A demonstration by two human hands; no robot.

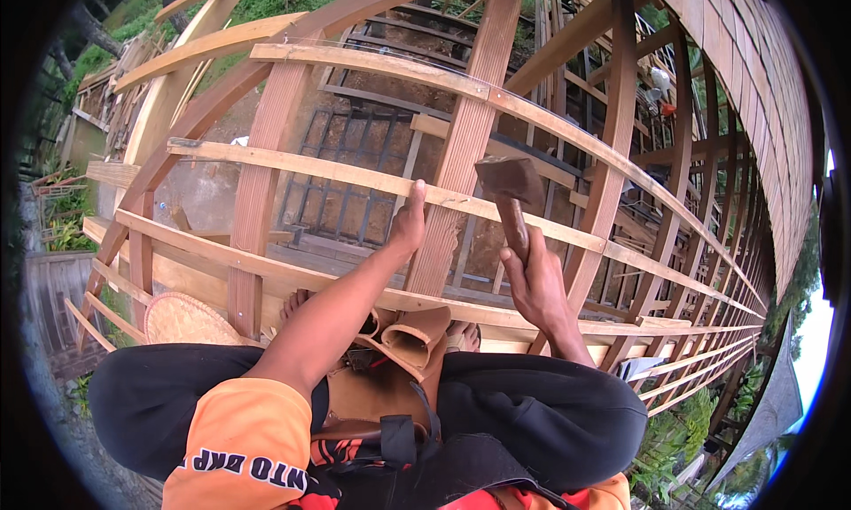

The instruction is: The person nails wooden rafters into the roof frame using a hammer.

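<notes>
A hammer (pixel 511 184) with a dark, blocky metal head and a worn handle is held up in my right hand (pixel 542 284), fingers closed round the grip. Its head hangs over the middle batten (pixel 346 175), to the right of a broad rafter (pixel 452 151). Left of that rafter, my left hand (pixel 409 222) is closed at the same batten, thumb lying across the wood and the other fingers mostly hidden. Whether a nail is also in those fingers is too small to tell. A brown leather tool pouch (pixel 412 340) sits at my waist between my bent knees.
More battens (pixel 381 64) cross the rafters ahead, with open gaps showing dark metal framing (pixel 341 169) and ground far below. A nearer batten (pixel 292 266) runs before my feet. A woven hat (pixel 191 319) lies beside my left knee. Shingled roofing (pixel 745 93) rises at the right.
</notes>
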